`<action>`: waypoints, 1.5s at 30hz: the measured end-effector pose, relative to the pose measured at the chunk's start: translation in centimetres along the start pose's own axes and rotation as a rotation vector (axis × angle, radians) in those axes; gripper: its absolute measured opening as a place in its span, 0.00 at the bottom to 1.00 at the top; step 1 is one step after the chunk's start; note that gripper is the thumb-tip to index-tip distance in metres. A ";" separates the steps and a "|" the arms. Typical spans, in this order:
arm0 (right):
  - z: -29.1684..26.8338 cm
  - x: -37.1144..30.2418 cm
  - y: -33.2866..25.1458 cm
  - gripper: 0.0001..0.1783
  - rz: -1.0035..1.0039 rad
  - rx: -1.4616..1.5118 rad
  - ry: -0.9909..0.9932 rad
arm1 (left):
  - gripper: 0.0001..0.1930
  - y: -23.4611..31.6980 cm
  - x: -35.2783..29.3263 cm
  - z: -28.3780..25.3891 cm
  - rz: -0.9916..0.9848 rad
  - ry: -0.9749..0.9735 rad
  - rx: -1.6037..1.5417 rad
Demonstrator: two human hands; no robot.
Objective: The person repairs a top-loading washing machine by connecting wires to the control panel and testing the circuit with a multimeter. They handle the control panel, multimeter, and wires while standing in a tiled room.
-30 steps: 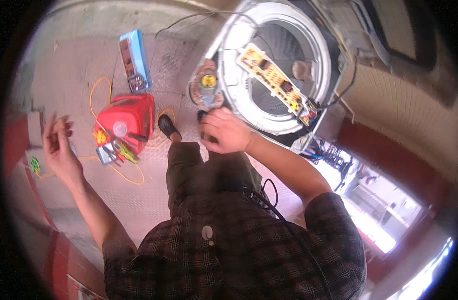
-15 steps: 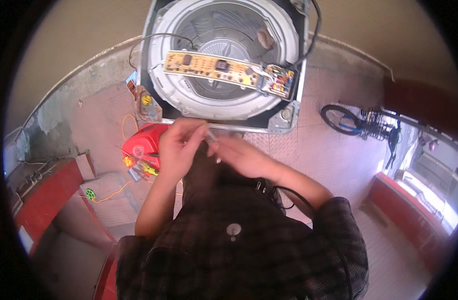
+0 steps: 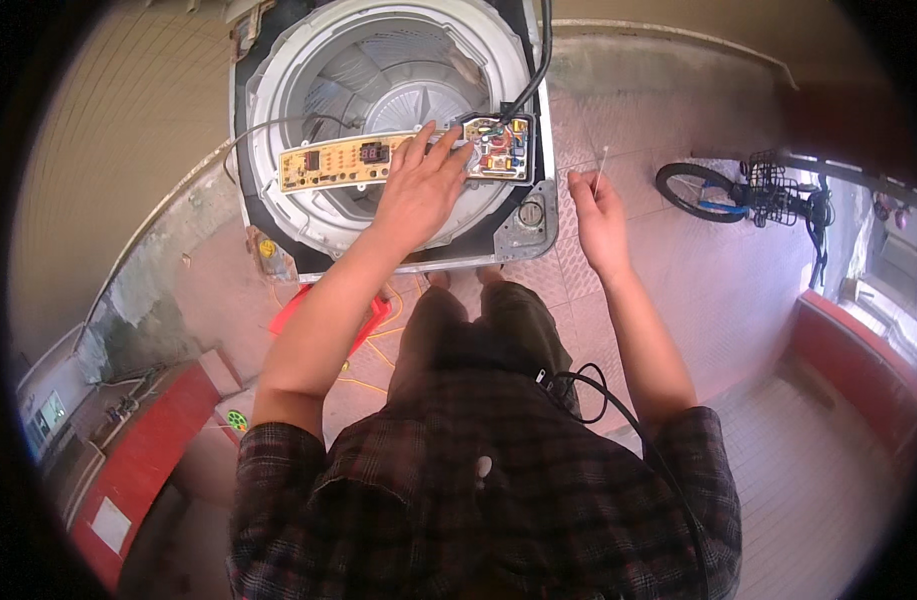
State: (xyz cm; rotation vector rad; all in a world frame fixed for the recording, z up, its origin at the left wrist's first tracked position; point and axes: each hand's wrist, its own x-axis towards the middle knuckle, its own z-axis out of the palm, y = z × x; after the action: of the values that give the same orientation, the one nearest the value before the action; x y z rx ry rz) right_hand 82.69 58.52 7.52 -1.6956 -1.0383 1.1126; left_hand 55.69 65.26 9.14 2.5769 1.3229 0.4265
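My left hand (image 3: 421,190) lies over a long tan circuit board (image 3: 328,165), its fingers apart and stretched across the board's right part. A small display is lit on this board. Joined at its right end is a tray of colourful electronic parts (image 3: 498,150). Both rest across the round white rim of a top-loading washing machine (image 3: 323,232) whose top cover is off. To the right of the machine, my right hand (image 3: 600,215) is raised and pinches a thin white stick (image 3: 604,165) with a small pale tip, perhaps a swab. The stick touches nothing else.
A thick black cable (image 3: 540,75) runs up from the parts tray. On the floor below the machine lie a red object (image 3: 363,325) and yellow cord. A bicycle (image 3: 713,193) stands at the right, near a low red wall (image 3: 858,350).
My hands have parted from in front of my body. The left went up onto the circuit board; the right moved right, holding the stick. The board's display is now lit.
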 end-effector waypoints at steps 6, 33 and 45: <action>3.3 0.0 -2.7 0.15 -0.493 -0.549 0.021 | 0.25 -1.0 0.0 0.9 0.090 -0.114 0.116; 10.9 -1.4 -4.2 0.30 -0.076 -0.722 -0.374 | 0.19 -3.8 3.7 -0.5 0.179 -0.175 -0.122; 1.7 4.3 -3.0 0.16 -0.046 -0.301 -0.003 | 0.46 -4.5 12.8 3.2 -0.322 -0.588 -0.492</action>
State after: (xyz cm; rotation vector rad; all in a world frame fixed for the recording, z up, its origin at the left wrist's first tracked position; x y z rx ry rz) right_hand 81.64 63.77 8.77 -1.8927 -1.2914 0.9664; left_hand 60.49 78.09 6.79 1.8386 1.1898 -0.0667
